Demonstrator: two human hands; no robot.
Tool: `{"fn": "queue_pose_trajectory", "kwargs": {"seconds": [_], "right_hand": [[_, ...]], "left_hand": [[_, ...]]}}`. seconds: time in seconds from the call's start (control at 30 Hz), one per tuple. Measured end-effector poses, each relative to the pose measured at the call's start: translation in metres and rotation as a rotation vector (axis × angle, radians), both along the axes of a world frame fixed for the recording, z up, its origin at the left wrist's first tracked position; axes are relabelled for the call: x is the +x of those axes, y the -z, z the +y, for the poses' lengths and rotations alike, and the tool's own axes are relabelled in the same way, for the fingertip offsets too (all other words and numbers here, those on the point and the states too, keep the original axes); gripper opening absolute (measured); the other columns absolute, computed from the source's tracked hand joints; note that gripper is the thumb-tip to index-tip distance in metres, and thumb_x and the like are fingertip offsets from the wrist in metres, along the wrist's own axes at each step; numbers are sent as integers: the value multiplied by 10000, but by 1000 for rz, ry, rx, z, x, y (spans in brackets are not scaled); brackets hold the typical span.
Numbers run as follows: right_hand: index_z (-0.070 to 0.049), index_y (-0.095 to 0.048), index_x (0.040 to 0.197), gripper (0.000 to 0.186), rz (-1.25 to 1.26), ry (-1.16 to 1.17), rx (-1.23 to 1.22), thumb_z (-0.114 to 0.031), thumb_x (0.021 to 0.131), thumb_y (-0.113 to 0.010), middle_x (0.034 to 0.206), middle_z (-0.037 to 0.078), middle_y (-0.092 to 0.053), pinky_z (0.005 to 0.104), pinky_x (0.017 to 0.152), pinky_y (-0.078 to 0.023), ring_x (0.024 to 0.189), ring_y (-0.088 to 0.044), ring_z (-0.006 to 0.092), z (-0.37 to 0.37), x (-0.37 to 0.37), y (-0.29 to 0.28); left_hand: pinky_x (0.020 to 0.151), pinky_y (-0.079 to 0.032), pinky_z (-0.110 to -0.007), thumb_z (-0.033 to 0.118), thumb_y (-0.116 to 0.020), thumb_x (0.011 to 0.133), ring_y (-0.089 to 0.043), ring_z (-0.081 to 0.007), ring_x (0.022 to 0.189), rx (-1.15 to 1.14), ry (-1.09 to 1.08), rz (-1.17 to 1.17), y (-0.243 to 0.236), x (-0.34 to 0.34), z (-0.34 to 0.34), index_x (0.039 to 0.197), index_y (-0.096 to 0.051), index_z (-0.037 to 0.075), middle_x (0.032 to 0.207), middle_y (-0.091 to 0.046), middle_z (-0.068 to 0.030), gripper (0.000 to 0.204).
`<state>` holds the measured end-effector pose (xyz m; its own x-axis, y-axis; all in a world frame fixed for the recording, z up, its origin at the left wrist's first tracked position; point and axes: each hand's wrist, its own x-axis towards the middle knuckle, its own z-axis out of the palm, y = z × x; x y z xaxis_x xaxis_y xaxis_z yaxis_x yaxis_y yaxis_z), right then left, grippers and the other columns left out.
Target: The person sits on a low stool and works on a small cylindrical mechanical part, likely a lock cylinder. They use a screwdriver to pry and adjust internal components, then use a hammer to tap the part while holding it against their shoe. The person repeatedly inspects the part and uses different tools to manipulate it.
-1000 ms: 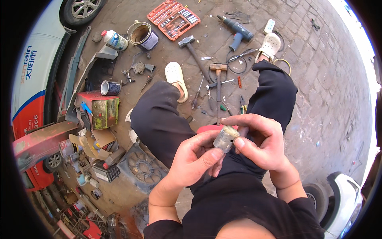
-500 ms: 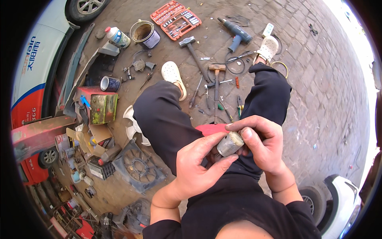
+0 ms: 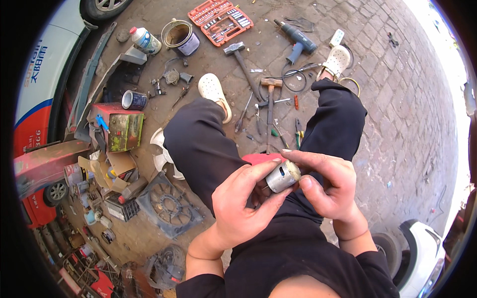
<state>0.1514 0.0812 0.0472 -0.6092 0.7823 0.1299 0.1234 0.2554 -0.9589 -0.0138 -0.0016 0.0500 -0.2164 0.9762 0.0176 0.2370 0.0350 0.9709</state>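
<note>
A small silver electric motor (image 3: 279, 180) is held over my lap, tilted, with a dark slot showing in its can. Its upper right end is pale yellowish and looks crusted. My left hand (image 3: 243, 201) is closed on the can from the left, forefinger along the top side and thumb below. From the right, my right hand (image 3: 332, 185) closes around the yellowish end, forefinger reaching over it and thumb beside it. The remaining fingertips of both hands are mostly hidden beneath the motor.
On the paving ahead lie a wooden-handled hammer (image 3: 271, 109), a sledgehammer (image 3: 243, 64), pliers (image 3: 299, 133), a heat gun (image 3: 296, 40) and an orange socket set (image 3: 221, 22). A metal bucket (image 3: 181, 38), a red-green box (image 3: 121, 130) and a fan shroud (image 3: 169, 204) stand left. Parked vehicles flank both sides.
The motor has been turned in my fingers, so its slot now faces up. It has shifted slightly up and left, and my right thumb has moved a little off the yellowish end.
</note>
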Motion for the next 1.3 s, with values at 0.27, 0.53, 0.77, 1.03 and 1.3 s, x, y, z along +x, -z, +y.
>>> {"fn": "queue_pose_trajectory", "kwargs": {"seconds": [0.27,0.53,0.77,1.03,1.3], "right_hand": [[35,-629,1139,394,31,18,115,7,747,-662,899,123,-690,248,575,-510,612,-625,155,5,-6,-1],[45,-621,1107,378,45,34,90,11,733,-662,958,123,-690,252,598,-520,664,-648,162,4,-4,4],[33,-620,1111,401,44,27,113,31,711,-648,988,130,-687,258,605,-525,721,-663,182,5,-4,5],[29,-626,1106,398,-24,23,165,31,709,-658,960,132,-686,259,604,-527,696,-661,183,8,-4,4],[27,-631,1110,382,17,43,52,11,734,-693,970,128,-687,246,618,-523,706,-656,162,6,-3,5]], "left_hand": [[583,-499,-231,-32,-795,651,-613,-156,760,187,-2,245,10,-4,3,1104,-625,-10,978,-670,-121,485],[605,-515,-265,9,-807,669,-606,-181,762,140,24,169,2,-3,13,1151,-627,11,980,-633,-121,514],[628,-527,-293,25,-829,633,-616,-204,770,225,25,267,10,-5,12,1146,-648,13,912,-627,-106,545],[616,-520,-286,16,-831,617,-609,-197,717,253,-28,325,14,-3,14,1131,-668,24,864,-604,-83,539],[699,-487,-292,-18,-809,619,-569,-184,800,265,-35,366,17,-2,9,1095,-673,39,976,-546,-69,497]]}}
